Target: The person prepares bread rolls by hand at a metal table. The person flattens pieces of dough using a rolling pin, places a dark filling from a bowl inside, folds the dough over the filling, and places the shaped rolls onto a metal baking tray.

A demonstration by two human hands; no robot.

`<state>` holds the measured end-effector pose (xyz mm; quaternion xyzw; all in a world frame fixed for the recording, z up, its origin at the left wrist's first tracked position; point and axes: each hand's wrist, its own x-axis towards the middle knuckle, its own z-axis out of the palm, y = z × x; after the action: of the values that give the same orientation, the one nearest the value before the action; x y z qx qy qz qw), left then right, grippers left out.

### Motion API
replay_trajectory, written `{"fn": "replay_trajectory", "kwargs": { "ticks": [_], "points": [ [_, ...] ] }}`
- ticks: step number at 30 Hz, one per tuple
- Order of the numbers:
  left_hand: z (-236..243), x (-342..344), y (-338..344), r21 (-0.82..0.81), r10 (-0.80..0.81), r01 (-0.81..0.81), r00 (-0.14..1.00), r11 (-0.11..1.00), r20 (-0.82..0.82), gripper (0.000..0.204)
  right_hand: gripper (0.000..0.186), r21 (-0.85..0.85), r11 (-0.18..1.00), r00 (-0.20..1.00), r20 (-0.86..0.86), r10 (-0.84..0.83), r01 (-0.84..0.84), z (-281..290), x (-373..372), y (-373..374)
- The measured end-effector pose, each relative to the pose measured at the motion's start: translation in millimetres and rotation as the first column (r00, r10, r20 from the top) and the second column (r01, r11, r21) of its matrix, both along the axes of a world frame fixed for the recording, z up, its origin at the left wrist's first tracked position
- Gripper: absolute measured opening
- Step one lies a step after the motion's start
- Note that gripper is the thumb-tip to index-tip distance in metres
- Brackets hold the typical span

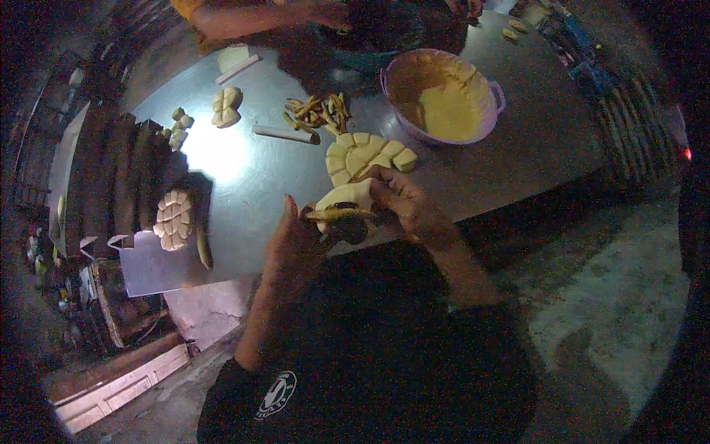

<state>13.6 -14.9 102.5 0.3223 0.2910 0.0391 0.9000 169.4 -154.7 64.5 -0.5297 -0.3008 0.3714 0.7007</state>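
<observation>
A flattened piece of pale dough point(344, 195) is stretched between my two hands, just over the near edge of the metal table. A long yellowish strip point(342, 214) lies across its near side; what the strip is made of I cannot tell. My left hand point(293, 235) supports the dough's left end, thumb pointing up. My right hand point(405, 201) pinches the right end with thumb and fingers. Right behind the hands sits a scored slab of dough point(362, 153), divided into several chunks. Beyond it lies a loose pile of similar yellow-brown strips point(318, 111).
A short pale rod point(285, 135) rests left of the strips. A pink two-handled basin point(390, 95) holds yellow mixture. Other dough pieces point(226, 107) and a scored round point(174, 220) are at left. Another person's arm point(259, 22) reaches over a dark basin point(370, 59) opposite.
</observation>
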Motion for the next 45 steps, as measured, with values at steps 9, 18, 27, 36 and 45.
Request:
{"fn": "replay_trajectory", "kwargs": {
  "ticks": [9,18,27,36,45],
  "points": [
    [12,-17,-14,0.144,0.061,-0.067,0.997,0.987,0.039,0.023,0.041,-0.187,0.971,0.974,0.143,0.179,-0.151,42,11,-25],
    [17,-35,0,0.074,0.118,-0.130,0.982,0.989,0.148,0.022,0.038,-0.104,0.995,0.585,0.807,0.083,0.002,71,-6,-14],
    [22,-50,28,0.355,0.166,-0.251,0.953,0.901,0.253,0.023,0.024,0.092,0.995,0.473,0.875,-0.100,0.041,83,-35,24],
    [-11,-93,119,0.918,-0.125,0.080,0.992,0.390,-0.033,0.032,0.023,-0.181,0.981,0.908,0.396,0.137,-0.069,51,-86,110],
    [-79,-111,202,0.901,0.005,0.030,0.999,0.434,-0.036,0.025,0.025,-0.665,0.724,0.892,0.199,0.406,-0.181,-1,-96,214]
  ]
}}
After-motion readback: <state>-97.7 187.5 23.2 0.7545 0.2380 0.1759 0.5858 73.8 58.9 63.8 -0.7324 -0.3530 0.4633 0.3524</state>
